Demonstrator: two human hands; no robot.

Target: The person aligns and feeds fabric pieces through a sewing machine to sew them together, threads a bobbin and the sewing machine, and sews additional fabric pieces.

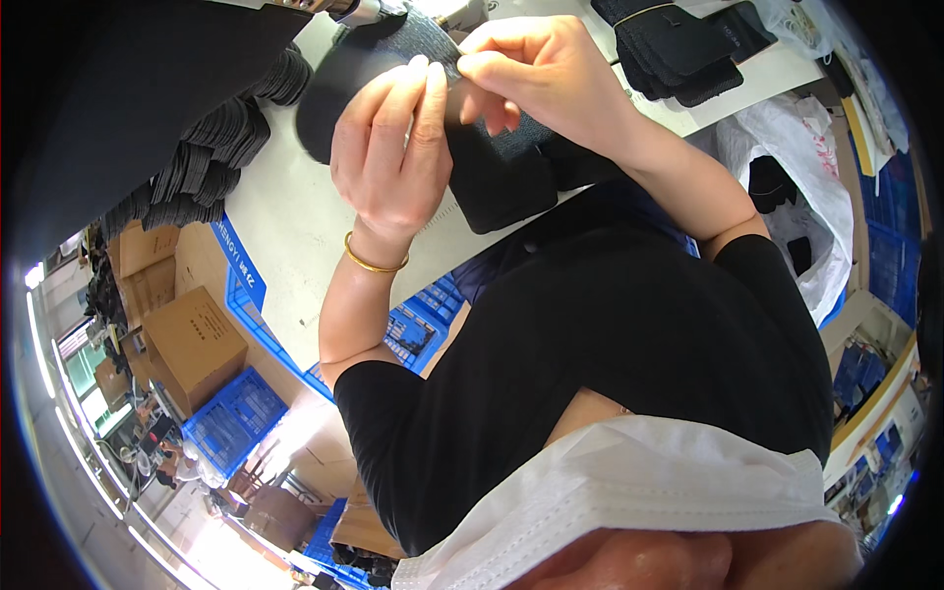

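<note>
My left hand (393,147), a gold bangle at its wrist, lies over a dark rounded fabric piece (321,110) with its fingers pressed together on it. My right hand (546,79) pinches the upper edge of the same dark material, close to the left fingertips. The material's upper part looks greyish and ribbed; the piece's left end is smooth, black and slightly blurred. Just above is the metal end of a machine (359,12). Below my hands, black flat pieces (503,192) rest at the table's near edge. My palms hide the middle of the piece.
Stacks of dark pieces (211,147) line the white table's (285,221) left side. A banded black bundle (674,44) sits at the far right. Beside the table hangs a white plastic bag (821,211) with dark items. Cardboard boxes (194,349) and blue crates (234,421) stand lower left.
</note>
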